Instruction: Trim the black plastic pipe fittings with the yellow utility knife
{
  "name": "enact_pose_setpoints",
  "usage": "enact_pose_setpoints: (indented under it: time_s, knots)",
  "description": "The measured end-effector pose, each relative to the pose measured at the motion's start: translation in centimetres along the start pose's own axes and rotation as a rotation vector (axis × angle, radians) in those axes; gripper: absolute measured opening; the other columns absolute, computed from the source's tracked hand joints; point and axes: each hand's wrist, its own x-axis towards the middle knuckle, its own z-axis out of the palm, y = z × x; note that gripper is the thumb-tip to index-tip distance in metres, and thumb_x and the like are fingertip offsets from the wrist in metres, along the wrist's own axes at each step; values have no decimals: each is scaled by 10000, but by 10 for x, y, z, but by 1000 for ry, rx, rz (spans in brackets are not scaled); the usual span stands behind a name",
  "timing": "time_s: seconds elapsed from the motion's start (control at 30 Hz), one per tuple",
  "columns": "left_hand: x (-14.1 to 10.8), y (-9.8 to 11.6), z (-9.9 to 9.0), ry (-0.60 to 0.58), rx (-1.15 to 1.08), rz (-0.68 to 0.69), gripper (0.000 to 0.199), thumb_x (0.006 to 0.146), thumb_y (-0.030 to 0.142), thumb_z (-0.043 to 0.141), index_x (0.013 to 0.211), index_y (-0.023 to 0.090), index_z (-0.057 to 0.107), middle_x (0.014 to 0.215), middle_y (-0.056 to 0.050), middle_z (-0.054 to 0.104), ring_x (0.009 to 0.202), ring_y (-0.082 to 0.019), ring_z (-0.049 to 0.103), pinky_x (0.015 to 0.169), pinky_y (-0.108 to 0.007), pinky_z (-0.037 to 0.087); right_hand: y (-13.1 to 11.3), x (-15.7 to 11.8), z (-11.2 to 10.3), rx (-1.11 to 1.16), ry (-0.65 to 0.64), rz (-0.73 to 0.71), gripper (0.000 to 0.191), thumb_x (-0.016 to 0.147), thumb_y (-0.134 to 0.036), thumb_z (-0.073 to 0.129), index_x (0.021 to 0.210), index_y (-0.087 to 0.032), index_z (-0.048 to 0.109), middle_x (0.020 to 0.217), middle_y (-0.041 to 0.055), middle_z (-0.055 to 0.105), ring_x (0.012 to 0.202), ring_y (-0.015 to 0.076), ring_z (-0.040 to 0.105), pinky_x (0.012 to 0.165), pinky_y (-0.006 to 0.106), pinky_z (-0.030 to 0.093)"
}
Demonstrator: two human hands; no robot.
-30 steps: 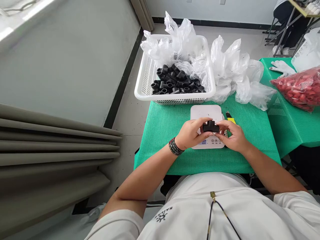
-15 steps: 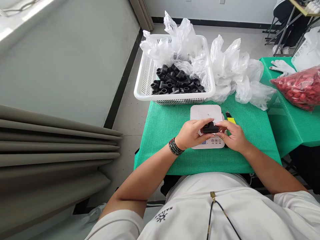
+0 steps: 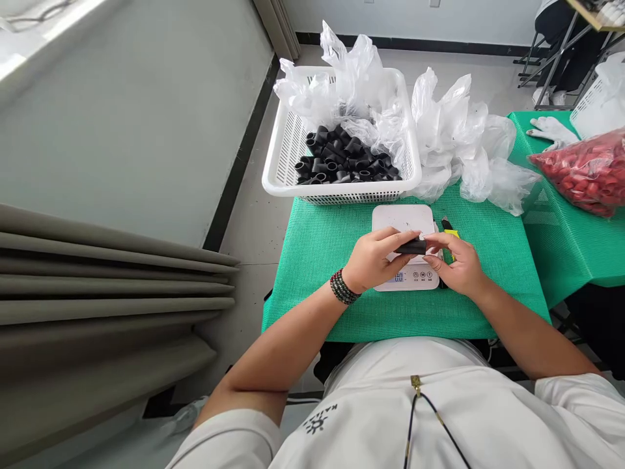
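Fingertips of the left hand pressed against one end of a black tee pipe fitting, fingertips of the right hand against the other, both sets close together and clamped on it. Fitting held at mid-frame over a white digital scale, with contact between the two impossible to tell from this angle. Compared with a second ago, fitting rolled in the fingers, no longer showing its upright tee shape, now a low dark bar with the branch out of sight. Just right of the scale, a yellow utility knife, partly behind the right hand. Beaded bracelet on the left wrist. Under it all, a green mesh mat. Upper centre, a white perforated plastic basket holding a heap of black pipe fittings, with clear plastic bags spilling over and beside it. Far right, a bag of red parts and a white glove on a second green table. Scale's blue display lit, digits and button labels too small to read with certainty; same for the small lettering of the white shirt's logo at lower centre
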Motion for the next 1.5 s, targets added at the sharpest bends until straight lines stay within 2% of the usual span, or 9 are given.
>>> enact_pose_setpoints:
  time_s: [0.2, 0.47, 0.67, 0.83, 1.0, 1.13, 1.3, 1.4, 1.5]
  knots:
    - [3, 0, 0, 76, -48, 4, 352, 1034, 260, 692, 1382, 202, 688, 1022, -67, 759, 873, -157, 747, 786, -259, 619, 1, -1, -1, 19, -6, 12, 354, 1032, -445, 736, 1344, -277, 731, 1184, 93, 852, 999, 262, 835, 835, 415, 730]
    - [6, 6, -1, 107, -96, -49, 267, 993, 183, 697, 1257, 197, 663, 1036, -54, 800, 874, -152, 744, 808, -282, 619, 0, 1, 0, 28, -73, -1, 409, 1038, -410, 733, 1424, -283, 693, 1308, 115, 822, 1162, 279, 811, 879, 423, 719]
    - [5, 2, -1, 51, -56, -16, 309, 970, 186, 681, 1276, 219, 713, 1152, -94, 807, 1043, -218, 774, 927, -391, 644, 0, 1, -2, -9, -48, -52, 339, 1041, -411, 726, 1350, -272, 735, 1287, 112, 832, 1125, 279, 819, 886, 435, 728]
    - [6, -1, -1, 37, 5, -36, 239, 1014, 281, 690, 1235, 231, 765, 1132, -96, 804, 1041, -229, 753, 940, -422, 627, -2, 1, -3, -7, -56, -67, 331, 1046, -442, 714, 1333, -281, 743, 1279, 110, 834, 1055, 268, 830, 868, 424, 728]
    - [6, 0, -1, 61, 37, -18, 224, 1009, 259, 730, 1227, 227, 772, 1106, -84, 805, 996, -206, 742, 930, -395, 618, -1, 1, -3, 8, -84, -131, 364, 1044, -421, 720, 1378, -275, 725, 1300, 117, 828, 1130, 274, 822, 896, 410, 725]
    - [7, 1, -1, 75, 4, 6, 225, 1012, 260, 748, 1232, 215, 761, 1110, -88, 798, 985, -194, 758, 910, -361, 637, -1, 0, -3, 2, -122, -127, 401, 1053, -460, 695, 1407, -272, 702, 1296, 123, 825, 1062, 262, 831, 868, 406, 726]
    - [3, 0, 1, 33, -62, 7, 274, 1037, 297, 723, 1294, 204, 736, 1130, -104, 787, 1006, -192, 785, 890, -316, 668, -1, -2, -4, 48, -151, -138, 441, 1062, -446, 685, 1465, -272, 647, 1234, 109, 837, 957, 225, 833, 837, 371, 720]
    - [1, -1, 2, -2, -70, -25, 295, 1037, 289, 706, 1320, 214, 730, 1144, -107, 784, 1023, -200, 790, 897, -321, 674, 0, -3, -3, 69, -169, -117, 460, 1065, -441, 682, 1489, -275, 623, 1155, 95, 846, 960, 233, 840, 836, 373, 716]
    - [1, -1, 1, 2, -63, -28, 298, 1030, 274, 696, 1321, 214, 722, 1147, -108, 786, 1033, -206, 790, 909, -332, 675, 0, -4, -3, 81, -161, -98, 451, 1068, -436, 679, 1488, -283, 620, 1199, 101, 839, 971, 242, 849, 833, 384, 715]
